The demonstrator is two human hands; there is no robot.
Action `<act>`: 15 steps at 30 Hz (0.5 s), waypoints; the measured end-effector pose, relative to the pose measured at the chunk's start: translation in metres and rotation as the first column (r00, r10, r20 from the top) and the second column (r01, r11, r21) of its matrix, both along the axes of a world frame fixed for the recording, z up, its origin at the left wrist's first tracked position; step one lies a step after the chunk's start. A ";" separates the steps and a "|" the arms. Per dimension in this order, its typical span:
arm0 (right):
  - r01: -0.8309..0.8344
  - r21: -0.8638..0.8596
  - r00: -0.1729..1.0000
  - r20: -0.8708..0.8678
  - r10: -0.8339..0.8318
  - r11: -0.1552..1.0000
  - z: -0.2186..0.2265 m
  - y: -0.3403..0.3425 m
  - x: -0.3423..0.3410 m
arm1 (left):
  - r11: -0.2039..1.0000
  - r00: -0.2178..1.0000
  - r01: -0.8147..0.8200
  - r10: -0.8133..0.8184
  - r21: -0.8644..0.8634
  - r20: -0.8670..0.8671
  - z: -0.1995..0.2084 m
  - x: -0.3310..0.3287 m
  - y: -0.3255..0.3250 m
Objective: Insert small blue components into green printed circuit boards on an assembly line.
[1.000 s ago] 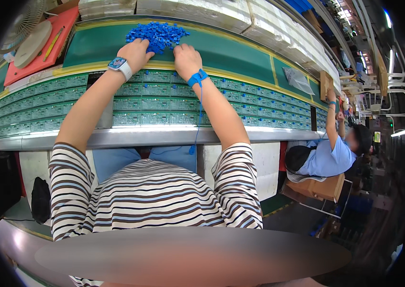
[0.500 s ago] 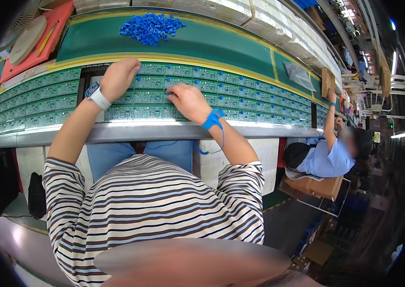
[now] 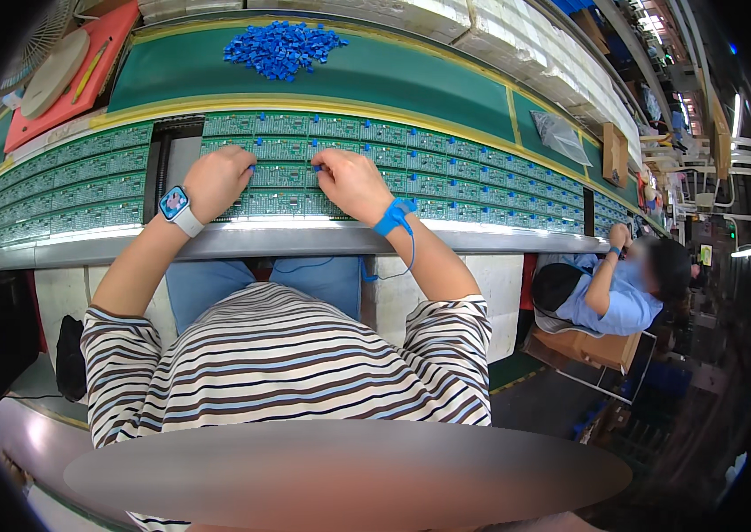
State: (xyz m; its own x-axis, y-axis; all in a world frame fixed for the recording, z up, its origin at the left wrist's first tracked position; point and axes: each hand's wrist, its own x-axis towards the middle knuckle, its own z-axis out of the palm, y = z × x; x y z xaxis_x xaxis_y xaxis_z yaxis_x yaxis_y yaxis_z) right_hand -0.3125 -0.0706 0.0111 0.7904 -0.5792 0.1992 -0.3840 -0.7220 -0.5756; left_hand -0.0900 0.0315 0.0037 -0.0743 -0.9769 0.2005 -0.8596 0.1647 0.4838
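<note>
Rows of green circuit boards (image 3: 282, 205) lie along the bench in front of me, many with a small blue component on them. My left hand (image 3: 216, 183) is over the board rows, fingertips pinched on a small blue component (image 3: 252, 168). Its wrist wears a watch (image 3: 175, 204). To the right, my right hand (image 3: 350, 182) pinches another small blue component (image 3: 317, 168) against a board in the same area. Around that wrist is a blue strap (image 3: 395, 215) with a cord. Whether either component is seated in its board, I cannot tell.
Beyond the boards, a heap of blue components (image 3: 282, 51) lies on a green surface (image 3: 393, 89). A red board (image 3: 100, 62) with a round disc is at far left, a clear plastic bag (image 3: 559, 135) at right. A co-worker (image 3: 610, 288) sits on the right.
My left hand has come down toward me from the top board row. My right hand has shifted only slightly. The co-worker's arm has drawn back from the box.
</note>
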 end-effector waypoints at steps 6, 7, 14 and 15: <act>0.001 -0.041 0.999 -0.036 -0.002 0.999 0.000 -0.002 -0.001 | 0.998 0.979 0.034 -0.044 0.052 0.200 -0.002 -0.002 -0.002; -0.010 -0.068 0.999 -0.053 0.006 0.998 -0.001 -0.002 -0.002 | 0.998 0.974 0.043 -0.050 0.039 0.219 -0.003 -0.003 -0.003; -0.003 -0.096 0.999 -0.043 -0.001 0.995 -0.005 -0.004 -0.002 | 0.996 0.936 0.094 -0.089 0.001 0.341 -0.003 -0.008 -0.005; -0.005 -0.092 0.999 -0.050 0.000 0.996 -0.005 -0.004 -0.002 | 0.996 0.936 0.094 -0.089 0.001 0.341 -0.002 -0.008 -0.005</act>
